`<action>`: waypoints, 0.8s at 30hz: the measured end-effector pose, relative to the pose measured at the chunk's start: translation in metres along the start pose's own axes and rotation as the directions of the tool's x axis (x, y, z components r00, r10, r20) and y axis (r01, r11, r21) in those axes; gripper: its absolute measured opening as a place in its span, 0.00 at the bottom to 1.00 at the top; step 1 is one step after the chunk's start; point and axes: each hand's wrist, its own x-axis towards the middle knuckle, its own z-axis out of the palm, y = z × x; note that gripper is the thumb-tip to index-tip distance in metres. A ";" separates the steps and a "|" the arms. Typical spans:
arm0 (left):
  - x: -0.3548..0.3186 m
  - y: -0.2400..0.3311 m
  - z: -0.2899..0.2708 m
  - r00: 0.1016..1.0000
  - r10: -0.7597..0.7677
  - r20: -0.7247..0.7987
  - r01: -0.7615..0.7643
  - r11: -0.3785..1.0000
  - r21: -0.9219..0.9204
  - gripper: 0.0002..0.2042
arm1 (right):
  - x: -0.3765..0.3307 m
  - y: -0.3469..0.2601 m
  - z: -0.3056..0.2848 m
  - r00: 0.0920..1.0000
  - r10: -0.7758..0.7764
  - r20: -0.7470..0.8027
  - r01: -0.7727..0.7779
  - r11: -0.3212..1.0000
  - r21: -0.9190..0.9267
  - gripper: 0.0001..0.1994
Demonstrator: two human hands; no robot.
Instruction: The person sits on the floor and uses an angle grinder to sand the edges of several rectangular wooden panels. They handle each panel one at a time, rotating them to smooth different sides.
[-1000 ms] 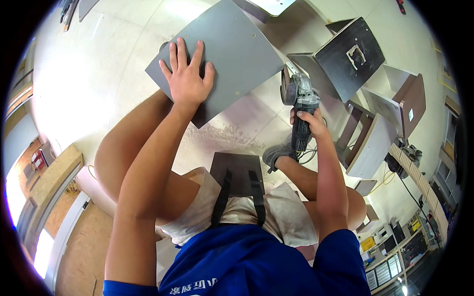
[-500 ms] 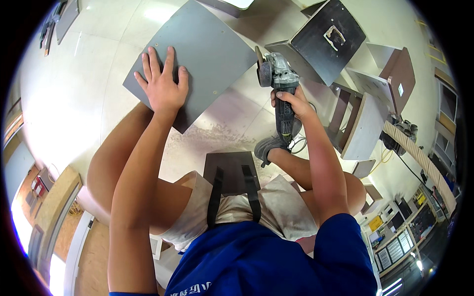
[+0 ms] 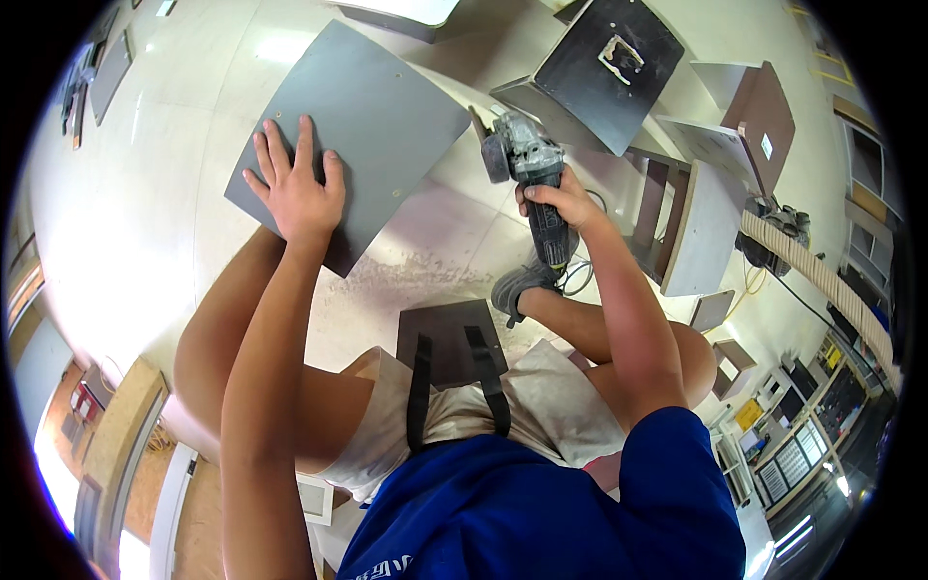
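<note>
My left hand (image 3: pixel 302 190) lies flat with spread fingers on a grey panel-topped piece (image 3: pixel 372 116), near its left corner. Small round marks dot the panel's face. In my right hand (image 3: pixel 561 200) is an angle grinder (image 3: pixel 538 159), gripped round its dark body, head pointing away from me. Its disc (image 3: pixel 482 132) stands just off the panel's right corner; I cannot tell whether the two touch. A cord runs from the grinder's rear end past my right shoe.
A dark box (image 3: pixel 604 72) with a rough-edged cutout stands beyond the grinder. Brown and white open units (image 3: pixel 764 126) stand at the right, near a thick beige hose (image 3: pixel 822 275). A dark board (image 3: pixel 449 324) sits between my legs. Dust lies on the tiled floor (image 3: pixel 396 275).
The panel, my hands and the grinder all appear slightly further left and lower in view, and the surroundings shift as well. Both hands keep their hold.
</note>
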 end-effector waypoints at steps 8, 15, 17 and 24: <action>0.001 0.002 -0.002 1.000 0.015 0.020 -0.015 1.000 0.002 0.29 | -0.001 0.015 0.012 0.997 -0.040 -0.064 0.043 0.998 0.046 0.13; 0.003 0.008 -0.006 0.999 0.017 0.035 -0.017 1.000 0.004 0.29 | -0.021 0.054 0.059 0.966 -0.130 -0.224 0.182 0.956 0.232 0.12; 0.003 0.012 -0.004 0.999 0.011 0.031 -0.011 1.000 0.000 0.29 | -0.026 0.060 0.071 0.941 -0.069 -0.330 0.186 0.923 0.337 0.12; -0.016 0.010 0.007 0.994 -0.106 0.020 0.106 0.994 -0.019 0.30 | -0.034 0.069 0.084 0.882 -0.113 -0.458 0.356 0.798 0.487 0.10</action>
